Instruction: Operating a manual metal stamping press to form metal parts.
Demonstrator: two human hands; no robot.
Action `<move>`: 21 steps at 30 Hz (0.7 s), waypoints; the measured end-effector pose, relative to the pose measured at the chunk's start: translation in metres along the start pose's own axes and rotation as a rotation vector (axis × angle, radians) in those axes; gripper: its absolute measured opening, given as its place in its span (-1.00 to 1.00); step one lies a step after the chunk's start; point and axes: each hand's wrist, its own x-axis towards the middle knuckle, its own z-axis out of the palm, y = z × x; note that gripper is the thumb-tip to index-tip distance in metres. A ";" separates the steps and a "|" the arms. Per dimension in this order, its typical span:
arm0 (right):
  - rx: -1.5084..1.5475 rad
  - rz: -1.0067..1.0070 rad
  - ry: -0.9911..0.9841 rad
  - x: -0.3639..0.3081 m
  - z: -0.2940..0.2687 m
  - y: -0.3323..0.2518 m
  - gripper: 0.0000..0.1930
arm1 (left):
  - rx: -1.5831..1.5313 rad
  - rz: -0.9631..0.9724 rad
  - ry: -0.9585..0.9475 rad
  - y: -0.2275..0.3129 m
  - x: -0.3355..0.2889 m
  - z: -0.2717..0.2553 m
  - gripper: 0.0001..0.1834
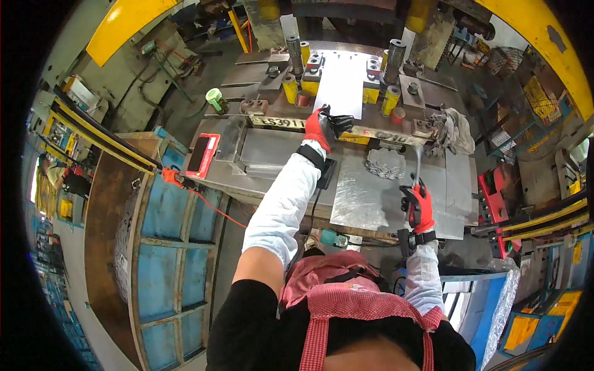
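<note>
My left hand (pixel 323 128), in a red and black glove, is at the near end of a bright, pale metal sheet (pixel 340 80) lying in the press die. Its dark fingers are bent around the sheet's near edge, partly hidden from view. Lower and to the right, my right hand (pixel 419 207), gloved the same way, is closed around a slim metal hand tool (pixel 418 162) that points away from me; its exact kind is unclear. Left of the tool, a pile of thin wavy-edged metal pieces (pixel 386 163) rests on a shiny metal plate (pixel 359 196).
Guide posts (pixel 394 60) and yellow cylinders (pixel 289 88) flank the die. Flat sheets (pixel 270 143) are stacked at left, near a dark flat device on a red panel (pixel 203 156). A grey rag (pixel 455 131) lies right. A blue-framed bin (pixel 164 247) stands lower left.
</note>
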 end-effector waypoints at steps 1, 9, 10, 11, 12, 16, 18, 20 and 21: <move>0.005 0.010 0.073 0.005 -0.029 0.019 -0.47 | -0.023 -0.018 0.010 0.000 -0.001 0.003 -0.58; 0.127 0.055 0.197 0.002 -0.080 0.069 -0.86 | 0.064 0.036 0.013 0.000 0.005 -0.004 -0.59; 0.136 0.030 0.160 -0.003 -0.074 0.058 -0.86 | 0.061 -0.006 0.074 0.001 0.005 -0.001 -0.59; 0.149 0.025 0.169 -0.003 -0.077 0.059 -0.86 | 0.059 -0.009 0.080 0.000 0.006 0.000 -0.59; 0.162 0.021 0.179 -0.001 -0.081 0.063 -0.86 | 0.056 -0.012 0.087 0.000 0.006 0.001 -0.59; 0.270 0.015 0.104 0.004 -0.092 0.073 -0.87 | 0.062 0.029 0.057 0.000 0.012 -0.008 -0.59; 0.240 0.012 0.127 0.004 -0.093 0.075 -0.87 | 0.048 0.039 0.066 0.001 0.012 -0.006 -0.60; 0.268 0.010 0.120 0.004 -0.095 0.075 -0.87 | 0.009 0.033 0.075 -0.002 0.010 -0.001 -0.61; 0.314 0.013 0.096 0.005 -0.095 0.075 -0.87 | 0.023 0.035 0.073 -0.002 0.010 0.001 -0.61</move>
